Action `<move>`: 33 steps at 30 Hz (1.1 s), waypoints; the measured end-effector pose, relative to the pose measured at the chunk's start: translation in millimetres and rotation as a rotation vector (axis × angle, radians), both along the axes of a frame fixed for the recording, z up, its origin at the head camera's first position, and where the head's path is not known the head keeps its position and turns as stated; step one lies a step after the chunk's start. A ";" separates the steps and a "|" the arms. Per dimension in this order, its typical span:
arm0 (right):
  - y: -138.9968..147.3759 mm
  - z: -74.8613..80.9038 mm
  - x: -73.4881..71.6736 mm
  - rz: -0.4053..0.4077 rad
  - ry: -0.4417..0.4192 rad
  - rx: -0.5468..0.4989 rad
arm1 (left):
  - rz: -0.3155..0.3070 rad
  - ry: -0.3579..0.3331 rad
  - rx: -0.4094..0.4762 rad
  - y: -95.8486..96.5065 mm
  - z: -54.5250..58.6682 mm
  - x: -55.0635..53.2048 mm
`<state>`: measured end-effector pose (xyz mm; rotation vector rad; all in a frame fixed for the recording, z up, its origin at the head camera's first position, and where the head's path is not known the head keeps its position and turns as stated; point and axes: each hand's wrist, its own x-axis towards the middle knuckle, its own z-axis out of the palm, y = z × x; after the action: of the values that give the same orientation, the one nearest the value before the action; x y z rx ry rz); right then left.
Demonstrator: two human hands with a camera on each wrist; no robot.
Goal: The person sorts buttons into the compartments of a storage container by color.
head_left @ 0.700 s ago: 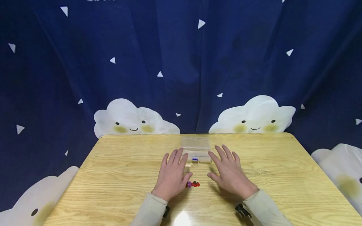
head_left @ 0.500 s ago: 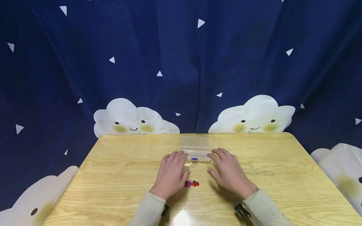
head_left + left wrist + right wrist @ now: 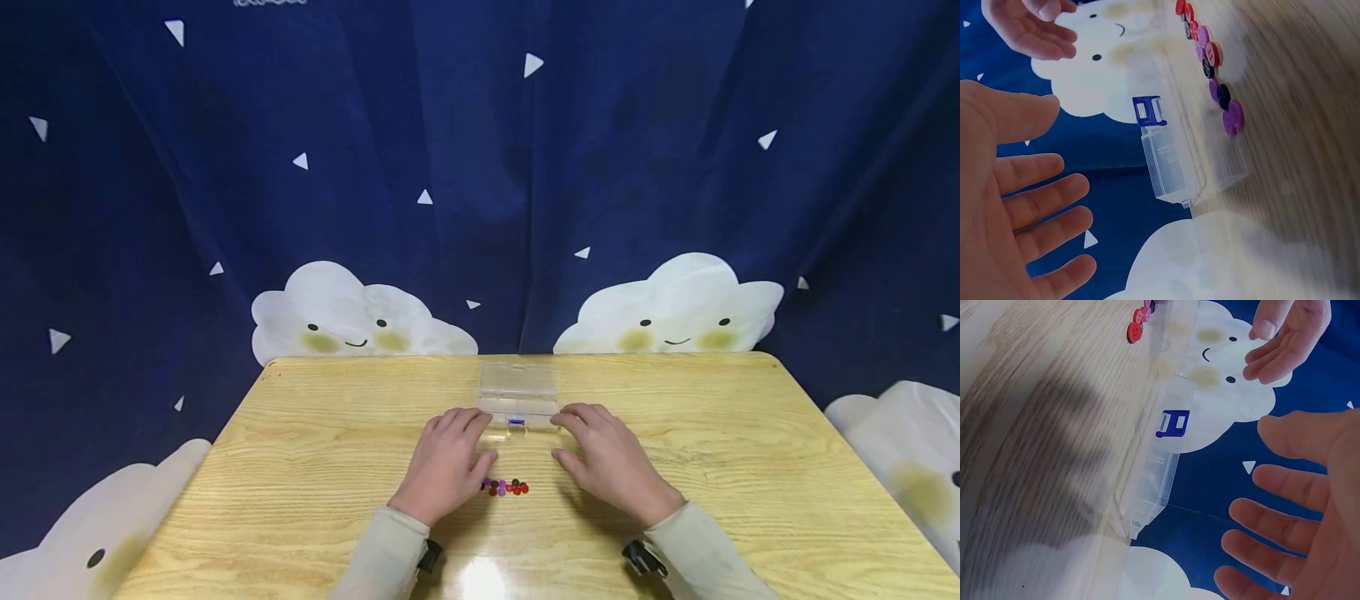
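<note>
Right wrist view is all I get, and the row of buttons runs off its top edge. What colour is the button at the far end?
Observer: Purple. The left wrist view shows that purple button at the end of the row.
Operator: My view cuts off part of the left hand. Anything in its palm?
Observer: No, the left wrist view shows a bare palm.
Operator: And I can't see the sides of the table. Is the clear plastic box off to one side?
Observer: No, in the head view it sits roughly midway between the left and right sides.
</note>
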<state>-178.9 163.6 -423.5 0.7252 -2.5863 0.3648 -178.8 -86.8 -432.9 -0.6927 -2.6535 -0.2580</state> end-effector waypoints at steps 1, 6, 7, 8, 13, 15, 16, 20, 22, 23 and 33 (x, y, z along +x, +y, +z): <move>0.0 0.0 0.0 0.002 -0.003 0.001 | -0.002 0.000 0.004 -0.8 0.1 -0.1; 0.4 -0.7 0.0 0.014 0.001 0.001 | -0.007 -0.004 0.027 -5.3 -1.0 -1.1; 0.4 -0.8 -0.1 0.016 0.003 0.001 | -0.008 -0.006 0.031 -6.3 -1.4 -1.7; 0.6 -0.9 -0.1 0.017 0.004 0.001 | -0.007 -0.009 0.031 -7.4 -2.0 -2.3; 0.8 -0.9 -0.3 0.012 -0.006 0.005 | -0.015 -0.027 0.054 -12.7 -4.0 -7.1; 0.7 -0.9 -0.3 0.011 -0.011 0.005 | -0.022 -0.035 0.063 -14.7 -4.8 -9.0; 0.6 -1.0 -0.3 0.012 -0.012 0.004 | -0.027 -0.037 0.068 -15.6 -5.4 -10.1; 0.5 -1.9 -0.1 0.014 -0.016 0.005 | -0.032 -0.065 0.074 -18.5 -7.2 -13.7; 0.5 -2.5 -0.2 0.015 -0.017 0.006 | -0.036 -0.070 0.075 -19.6 -7.2 -15.3; 0.5 -2.9 -0.3 0.015 -0.017 0.008 | -0.037 -0.071 0.073 -20.1 -7.0 -16.0; -1.5 -5.5 0.7 0.036 -0.021 0.007 | -0.053 -0.068 0.053 -24.7 -5.6 -24.5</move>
<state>-178.2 162.0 -429.0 0.7746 -2.5987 0.3770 -203.2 -111.5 -438.5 -0.7501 -2.6843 -0.3717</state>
